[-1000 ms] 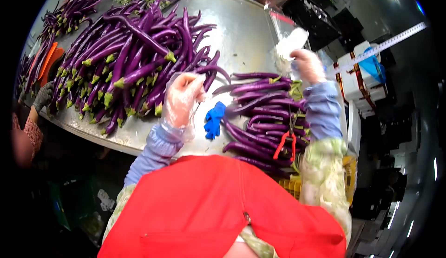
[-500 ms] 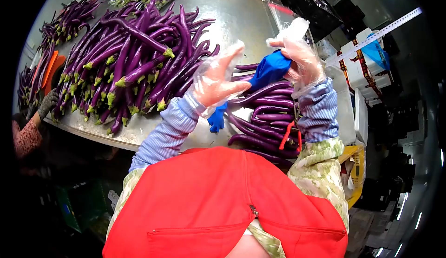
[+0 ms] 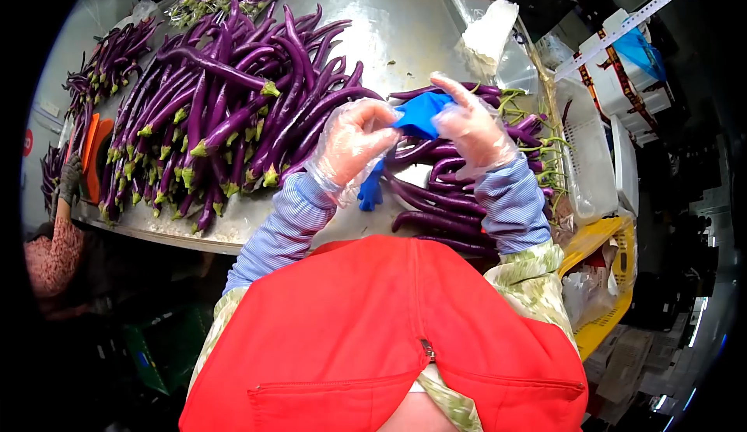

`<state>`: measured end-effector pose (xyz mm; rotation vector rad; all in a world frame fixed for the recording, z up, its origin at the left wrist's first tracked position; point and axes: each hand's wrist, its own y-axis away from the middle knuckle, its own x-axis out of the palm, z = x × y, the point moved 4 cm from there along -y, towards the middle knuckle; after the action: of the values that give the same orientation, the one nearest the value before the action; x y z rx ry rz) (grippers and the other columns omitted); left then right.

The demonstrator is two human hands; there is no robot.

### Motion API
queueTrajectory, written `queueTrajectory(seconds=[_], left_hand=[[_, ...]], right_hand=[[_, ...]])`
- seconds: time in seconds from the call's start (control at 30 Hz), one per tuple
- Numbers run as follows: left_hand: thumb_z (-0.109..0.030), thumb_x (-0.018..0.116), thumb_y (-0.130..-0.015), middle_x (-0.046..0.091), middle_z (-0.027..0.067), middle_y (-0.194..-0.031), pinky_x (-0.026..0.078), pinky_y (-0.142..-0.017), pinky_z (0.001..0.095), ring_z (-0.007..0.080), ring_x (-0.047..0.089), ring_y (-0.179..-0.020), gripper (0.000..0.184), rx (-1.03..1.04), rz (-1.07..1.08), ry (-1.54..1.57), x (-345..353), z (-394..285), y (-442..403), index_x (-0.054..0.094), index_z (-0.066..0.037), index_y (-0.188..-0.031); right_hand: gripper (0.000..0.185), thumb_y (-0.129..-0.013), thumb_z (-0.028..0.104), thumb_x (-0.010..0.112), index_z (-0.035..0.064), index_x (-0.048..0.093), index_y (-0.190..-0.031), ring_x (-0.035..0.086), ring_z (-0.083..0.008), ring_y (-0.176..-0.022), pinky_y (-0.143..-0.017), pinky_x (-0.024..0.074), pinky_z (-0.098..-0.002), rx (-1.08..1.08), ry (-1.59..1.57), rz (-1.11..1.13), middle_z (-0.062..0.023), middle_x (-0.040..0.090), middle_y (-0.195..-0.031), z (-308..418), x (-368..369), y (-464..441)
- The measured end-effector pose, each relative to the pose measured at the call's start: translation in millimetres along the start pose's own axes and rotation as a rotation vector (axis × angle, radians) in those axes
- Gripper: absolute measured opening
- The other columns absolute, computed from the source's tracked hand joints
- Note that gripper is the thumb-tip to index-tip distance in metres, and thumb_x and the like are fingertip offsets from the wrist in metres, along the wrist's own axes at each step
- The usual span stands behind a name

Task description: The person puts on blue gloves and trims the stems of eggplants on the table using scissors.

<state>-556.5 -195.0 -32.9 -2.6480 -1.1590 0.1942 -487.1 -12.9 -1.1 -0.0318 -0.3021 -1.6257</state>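
Head view: what has just changed?

"The left grip (image 3: 352, 145) has come over to meet the right grip (image 3: 478, 135). The blue glove (image 3: 422, 114), held by the right alone 0.5 s ago, is now stretched between the 2."

"And how do the fingers stand?"

"Both grips are closed, each pinching an edge of the glove through clear plastic. So both are taken up by 1 item, and neither holds an eggplant."

"Where exactly is that glove?"

"Raised above the bench (image 3: 375, 19), between the eggplant pile (image 3: 227, 105) on the left and the eggplant row (image 3: 443, 218) on the right. A blue patch (image 3: 371, 191) shows just below; whether the 2 blue parts are joined cannot be told."

"Anyone else nearby?"

"A co-worker's gloved hand (image 3: 70, 180) is at the far left, beside an orange object (image 3: 95, 156), well apart from the wearer's hands."
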Motion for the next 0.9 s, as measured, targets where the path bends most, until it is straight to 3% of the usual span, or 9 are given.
queueTrajectory(seconds=[0.07,0.17,0.27,0.37,0.47,0.6,0.67,0.77,0.9], left_hand=[[-0.008,0.068,-0.077,0.057,0.0023,-0.091,0.044,-0.077,0.0242,0.009,0.053,-0.085,0.021,-0.076,0.062,-0.193,6,-3,2,0.059,0.001,-0.094],[-0.014,0.069,-0.078,0.057,0.002,-0.088,0.043,-0.075,0.0246,0.0095,0.052,-0.083,0.022,-0.26,0.155,0.091,19,-11,7,0.06,0.001,-0.093],[-0.016,0.068,-0.079,0.057,0.0029,-0.087,0.043,-0.073,0.0245,0.0091,0.052,-0.081,0.021,-0.185,0.156,-0.132,16,2,8,0.061,0.001,-0.089],[-0.017,0.065,-0.081,0.057,0.004,-0.086,0.043,-0.072,0.0249,0.0098,0.053,-0.079,0.02,-0.222,0.054,-0.157,17,9,9,0.062,0.002,-0.085],[-0.016,0.063,-0.083,0.057,0.0036,-0.087,0.044,-0.072,0.0241,0.0095,0.054,-0.08,0.019,-0.236,0.034,-0.148,16,2,10,0.062,0.003,-0.086],[-0.017,0.063,-0.084,0.058,0.0024,-0.083,0.044,-0.071,0.0229,0.0085,0.054,-0.078,0.02,-0.315,0.016,0.029,18,14,14,0.062,0.003,-0.089],[-0.017,0.063,-0.084,0.058,0.0021,-0.081,0.044,-0.07,0.0228,0.0081,0.054,-0.076,0.02,-0.357,0.002,0.099,22,24,16,0.062,0.003,-0.09],[-0.016,0.062,-0.085,0.058,0.0011,-0.08,0.044,-0.068,0.0219,0.0067,0.053,-0.075,0.019,-0.289,-0.003,-0.057,23,17,17,0.062,0.002,-0.09],[-0.016,0.062,-0.085,0.058,0.0003,-0.08,0.043,-0.067,0.0213,0.0062,0.052,-0.074,0.018,-0.221,0.015,-0.077,25,26,18,0.061,0.001,-0.089]], right_hand=[[0.067,-0.076,-0.004,0.064,0.0012,0.035,-0.137,0.057,-0.0204,-0.102,-0.092,0.0454,-0.0305,-0.009,-0.065,-0.005,-0.0144,0.054,-0.114,-3,17,7],[0.056,-0.08,0.001,0.063,0.0006,0.042,-0.131,0.056,-0.0198,-0.102,-0.091,0.0449,-0.0315,-0.068,-0.083,0.009,-0.0136,0.054,-0.114,-16,18,4],[0.053,-0.082,0.007,0.061,0.0016,0.041,-0.132,0.055,-0.0201,-0.101,-0.091,0.0439,-0.0317,-0.008,-0.101,0.019,-0.014,0.053,-0.114,-27,13,0],[0.06,-0.08,0.005,0.064,0.0019,0.037,-0.135,0.054,-0.0195,-0.102,-0.09,0.0445,-0.0309,-0.077,-0.197,0.009,-0.0134,0.053,-0.115,-35,12,1],[0.069,-0.077,0.001,0.066,0.0025,0.033,-0.138,0.053,-0.0193,-0.104,-0.09,0.0439,-0.0292,-0.081,-0.073,0.069,-0.0121,0.051,-0.115,-38,22,9],[0.064,-0.074,-0.005,0.066,0.0011,0.041,-0.133,0.052,-0.0171,-0.103,-0.089,0.0436,-0.0273,-0.168,0.153,-0.006,-0.0081,0.05,-0.114,-44,12,5],[0.059,-0.073,-0.007,0.063,0.001,0.046,-0.129,0.055,-0.0176,-0.1,-0.088,0.0454,-0.0284,-0.145,-0.015,-0.076,-0.0084,0.053,-0.111,-52,9,6],[0.055,-0.072,-0.008,0.057,-0.0009,0.047,-0.125,0.059,-0.0202,-0.095,-0.086,0.0489,-0.0301,-0.122,-0.276,-0.145,-0.0105,0.055,-0.109,-48,9,11],[0.052,-0.071,-0.005,0.051,-0.004,0.045,-0.123,0.059,-0.0208,-0.095,-0.087,0.0483,-0.0306,-0.095,-0.441,0.044,-0.0116,0.055,-0.108,-55,7,11]])
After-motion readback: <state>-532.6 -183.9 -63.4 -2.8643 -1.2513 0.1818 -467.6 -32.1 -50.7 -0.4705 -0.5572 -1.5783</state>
